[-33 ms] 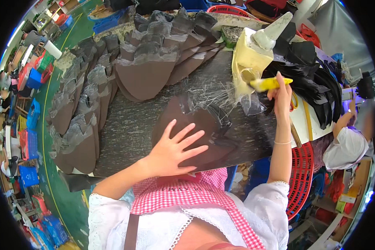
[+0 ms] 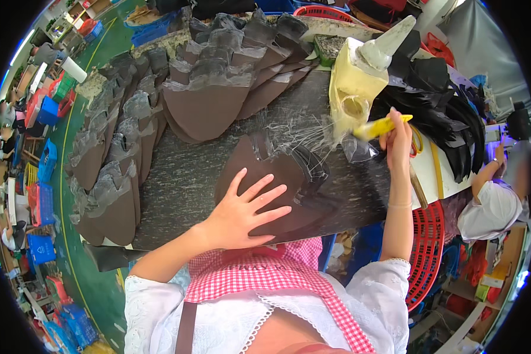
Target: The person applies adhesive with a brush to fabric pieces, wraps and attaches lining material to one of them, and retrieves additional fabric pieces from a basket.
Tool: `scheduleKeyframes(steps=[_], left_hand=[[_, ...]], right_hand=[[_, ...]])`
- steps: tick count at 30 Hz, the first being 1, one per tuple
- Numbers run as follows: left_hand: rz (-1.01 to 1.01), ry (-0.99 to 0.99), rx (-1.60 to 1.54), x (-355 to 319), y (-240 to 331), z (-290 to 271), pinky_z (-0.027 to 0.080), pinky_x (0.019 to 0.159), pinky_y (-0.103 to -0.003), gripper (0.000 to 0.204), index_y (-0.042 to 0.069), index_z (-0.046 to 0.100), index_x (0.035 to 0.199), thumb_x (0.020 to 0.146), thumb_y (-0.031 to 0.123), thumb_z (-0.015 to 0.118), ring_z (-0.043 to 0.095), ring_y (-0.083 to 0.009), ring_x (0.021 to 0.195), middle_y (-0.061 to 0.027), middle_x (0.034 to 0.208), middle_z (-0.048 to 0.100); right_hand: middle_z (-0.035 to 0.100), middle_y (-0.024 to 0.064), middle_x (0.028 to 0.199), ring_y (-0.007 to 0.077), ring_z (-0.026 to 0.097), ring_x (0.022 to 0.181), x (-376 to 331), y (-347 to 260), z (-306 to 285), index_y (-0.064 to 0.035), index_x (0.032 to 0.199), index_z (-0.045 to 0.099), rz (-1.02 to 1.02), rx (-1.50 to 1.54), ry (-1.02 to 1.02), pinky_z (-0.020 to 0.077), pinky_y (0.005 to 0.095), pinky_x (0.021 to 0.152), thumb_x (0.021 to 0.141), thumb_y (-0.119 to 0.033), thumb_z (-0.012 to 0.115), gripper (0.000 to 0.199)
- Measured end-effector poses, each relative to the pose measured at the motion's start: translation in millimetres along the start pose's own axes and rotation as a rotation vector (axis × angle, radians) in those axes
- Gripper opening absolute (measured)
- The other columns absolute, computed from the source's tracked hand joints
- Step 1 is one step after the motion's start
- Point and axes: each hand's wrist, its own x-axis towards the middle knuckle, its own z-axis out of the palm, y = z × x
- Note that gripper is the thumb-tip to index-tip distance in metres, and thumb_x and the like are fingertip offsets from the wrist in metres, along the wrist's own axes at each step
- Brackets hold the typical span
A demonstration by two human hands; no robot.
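My left hand [image 2: 248, 212] lies flat with fingers spread on dark brown, rounded sheet pieces [image 2: 242, 162] at the table's near edge. My right hand [image 2: 399, 138] grips a yellow-handled brush [image 2: 389, 125]. Its left end is beside the mouth of a cream-coloured glue pot [image 2: 351, 79], which carries a pale cone on top. Thin whitish strands [image 2: 301, 133] of glue stretch from below the pot to the brown pieces. A clear plastic scrap [image 2: 360, 148] sits beneath the brush. Overlapping brown pieces [image 2: 206, 109] with shiny, coated upper edges fan out at the far side and left.
Black strips [image 2: 448, 118] are heaped right of the pot. Yellow-handled scissors [image 2: 417, 141] and a wooden stick [image 2: 419, 189] lie near my right wrist. A red basket [image 2: 428, 253] stands below the table's right edge. Another person [image 2: 492, 203] sits at the right.
The brush end has come down and slightly right, off the pot's mouth, which now shows more fully. My left hand has shifted very slightly left on the brown pieces.
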Motion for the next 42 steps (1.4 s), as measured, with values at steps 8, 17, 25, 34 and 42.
scheduleKeyframes(steps=[8,17,25,34,42], left_hand=[[0.003,0.002,-0.06,4,0,2,0.013,0.109,-0.066,0.065,0.026,0.055,0.129,0.066,0.03,0.074,0.031,-0.0335,0.137,-0.0083,0.146,0.038],[-0.016,0.073,-0.083,-3,-4,10,0.014,0.108,-0.066,0.066,0.027,0.057,0.127,0.062,0.03,0.074,0.034,-0.0324,0.136,-0.0072,0.144,0.041],[0.034,0.123,-0.037,-6,-3,16,0.02,0.108,-0.064,0.064,0.026,0.057,0.127,0.066,0.036,0.075,0.042,-0.0303,0.125,-0.0091,0.127,0.049],[0.06,0.211,-0.052,-7,-8,21,0.025,0.108,-0.062,0.06,0.014,0.058,0.119,0.065,0.034,0.076,0.048,-0.0288,0.12,-0.0094,0.122,0.053],[0.04,0.189,-0.069,-7,-4,18,0.025,0.109,-0.061,0.058,0.011,0.06,0.114,0.063,0.033,0.076,0.048,-0.0278,0.122,-0.0095,0.122,0.054]], right_hand=[[0.064,0.0066,0.082,0.0125,0.058,0.073,-40,-9,57,-0.0025,0.089,0.056,0.065,-0.105,-0.645,0.0466,0.0246,0.066,0.081,-0.011,0.058,0.011],[0.065,0.0097,0.082,0.0132,0.059,0.069,-91,19,48,0.0005,0.088,0.057,-0.348,-0.236,-0.579,0.0464,0.0261,0.064,0.087,-0.007,0.054,0.008],[0.065,0.0126,0.076,0.0181,0.061,0.068,-88,3,37,-0.005,0.082,0.05,-0.563,-0.328,-0.661,0.0485,0.0286,0.064,0.076,-0.003,0.053,0.007],[0.065,0.0148,0.089,0.0283,0.062,0.071,-118,19,75,-0.0029,0.087,0.054,-0.696,-0.432,-0.712,0.0499,0.0341,0.062,0.074,-0.001,0.067,0.018],[0.069,0.0131,0.086,0.0228,0.065,0.066,-188,3,10,-0.0083,0.08,0.053,-0.383,-0.145,-0.398,0.0501,0.0306,0.056,0.073,-0.005,0.07,0.019]])
